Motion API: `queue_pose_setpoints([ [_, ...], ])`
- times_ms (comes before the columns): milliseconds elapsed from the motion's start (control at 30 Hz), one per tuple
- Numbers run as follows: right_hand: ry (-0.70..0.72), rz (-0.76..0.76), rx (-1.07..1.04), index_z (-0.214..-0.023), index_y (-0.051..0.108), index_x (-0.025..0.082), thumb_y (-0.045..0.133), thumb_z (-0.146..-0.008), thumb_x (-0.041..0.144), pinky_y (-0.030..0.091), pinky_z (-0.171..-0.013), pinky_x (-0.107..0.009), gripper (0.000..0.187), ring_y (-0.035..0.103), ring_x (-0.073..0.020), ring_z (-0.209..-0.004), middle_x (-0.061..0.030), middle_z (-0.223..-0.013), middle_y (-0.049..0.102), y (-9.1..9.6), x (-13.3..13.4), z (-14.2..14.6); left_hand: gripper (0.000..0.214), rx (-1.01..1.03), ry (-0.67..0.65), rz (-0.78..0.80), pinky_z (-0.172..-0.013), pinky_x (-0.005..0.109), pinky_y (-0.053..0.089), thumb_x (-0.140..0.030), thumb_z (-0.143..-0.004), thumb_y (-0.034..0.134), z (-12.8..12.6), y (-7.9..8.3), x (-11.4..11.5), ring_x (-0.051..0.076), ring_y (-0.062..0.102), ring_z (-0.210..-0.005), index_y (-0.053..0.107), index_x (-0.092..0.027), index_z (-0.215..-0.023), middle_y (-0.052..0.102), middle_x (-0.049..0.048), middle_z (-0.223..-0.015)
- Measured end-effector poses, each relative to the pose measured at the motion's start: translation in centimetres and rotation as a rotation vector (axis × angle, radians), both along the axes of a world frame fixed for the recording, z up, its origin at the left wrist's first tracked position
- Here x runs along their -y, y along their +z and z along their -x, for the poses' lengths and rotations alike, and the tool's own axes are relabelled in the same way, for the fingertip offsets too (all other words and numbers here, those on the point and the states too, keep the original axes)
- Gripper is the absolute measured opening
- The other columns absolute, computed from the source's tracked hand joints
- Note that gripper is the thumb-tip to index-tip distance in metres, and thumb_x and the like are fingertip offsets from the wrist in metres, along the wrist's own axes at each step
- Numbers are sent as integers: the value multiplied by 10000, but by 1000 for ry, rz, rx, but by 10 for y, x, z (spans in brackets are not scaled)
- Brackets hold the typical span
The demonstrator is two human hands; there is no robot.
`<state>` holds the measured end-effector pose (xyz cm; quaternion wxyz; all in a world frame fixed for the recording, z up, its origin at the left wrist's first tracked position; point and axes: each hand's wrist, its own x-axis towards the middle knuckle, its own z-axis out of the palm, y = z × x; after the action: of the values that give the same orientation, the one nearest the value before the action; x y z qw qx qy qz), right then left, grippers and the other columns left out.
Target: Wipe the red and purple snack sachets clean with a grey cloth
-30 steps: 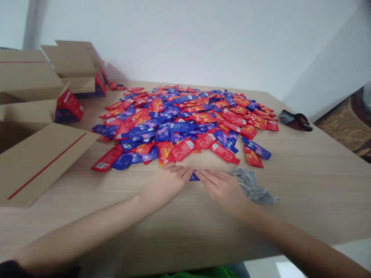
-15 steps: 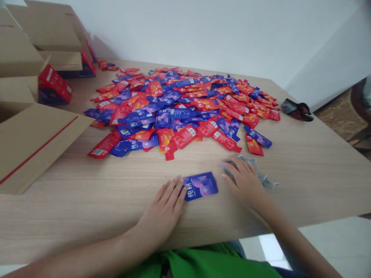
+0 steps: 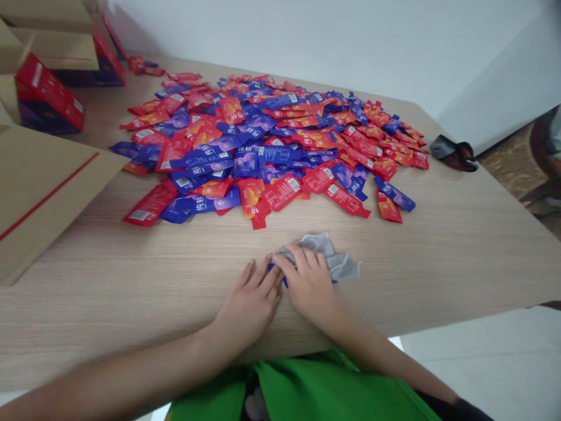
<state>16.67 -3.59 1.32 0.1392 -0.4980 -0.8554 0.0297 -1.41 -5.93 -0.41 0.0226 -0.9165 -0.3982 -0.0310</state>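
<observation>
My left hand point(image 3: 249, 301) lies flat on the wooden table point(image 3: 438, 251), fingers stretched forward, with the fingertips against a blue packet point(image 3: 284, 283). Only slivers of that packet show. My right hand point(image 3: 309, 280) lies flat on a crumpled grey cloth point(image 3: 335, 260) and presses it down over the packet. The two hands touch side by side near the table's front edge. Just beyond them spreads a wide pile of red and blue packets point(image 3: 272, 140).
An open cardboard box flap with a red stripe point(image 3: 39, 193) juts in at the left. Red and purple cartons point(image 3: 48, 96) stand behind it. A dark red and grey object point(image 3: 453, 155) lies at the table's right edge. My green clothing point(image 3: 324, 392) shows below.
The blue packet was slid toward me and lay bare half a second ago. My right hand has since dragged the grey cloth left over it. The view has tilted down.
</observation>
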Motion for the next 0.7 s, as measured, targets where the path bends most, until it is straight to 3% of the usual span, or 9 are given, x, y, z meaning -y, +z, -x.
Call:
queue_pose_setpoints([
  [133,-176,21,66,-1251,620,218,466,-926,198,429,-874,-444,360,508,-297,-1077,-144,-1259,565,-12,2,-30,489,-26,-2,6,-1066,494,444,-174,-922,459,1,3,0,321,425,-1384,527,-136,-1405,421,99,-1526],
  [267,-328,-3,16,-1234,604,177,387,-948,184,435,-896,-479,358,507,-298,-1041,-155,-1211,542,-9,3,-69,520,-34,16,16,-1069,496,448,-153,-908,451,0,4,0,316,422,-1387,502,-140,-1426,375,89,-1546],
  [333,-333,-41,-83,-1230,583,173,365,-941,154,434,-916,-480,363,502,-294,-1065,-155,-1191,537,-4,4,-66,518,-37,27,23,-1070,497,445,-156,-911,447,-1,4,0,315,423,-1387,503,-148,-1425,369,92,-1547],
  [433,-244,-66,-172,-1255,548,161,393,-923,138,423,-947,-457,367,481,-289,-1129,-162,-1225,537,0,6,-35,497,-37,28,14,-1070,501,441,-168,-925,440,-3,4,1,320,423,-1387,515,-148,-1416,381,102,-1539],
  [567,-82,5,-20,-1241,572,181,416,-938,151,422,-881,-420,342,501,-280,-1061,-145,-1234,574,-6,7,2,455,-30,23,5,-1068,506,437,-173,-934,438,-4,4,0,331,443,-1371,571,-121,-1365,508,133,-1451],
  [700,-141,39,89,-1231,589,186,428,-927,139,413,-860,-421,348,502,-288,-1023,-136,-1225,577,-13,4,-25,479,-19,23,20,-1065,504,439,-165,-932,424,-3,4,0,323,427,-1384,536,-130,-1397,426,106,-1512],
])
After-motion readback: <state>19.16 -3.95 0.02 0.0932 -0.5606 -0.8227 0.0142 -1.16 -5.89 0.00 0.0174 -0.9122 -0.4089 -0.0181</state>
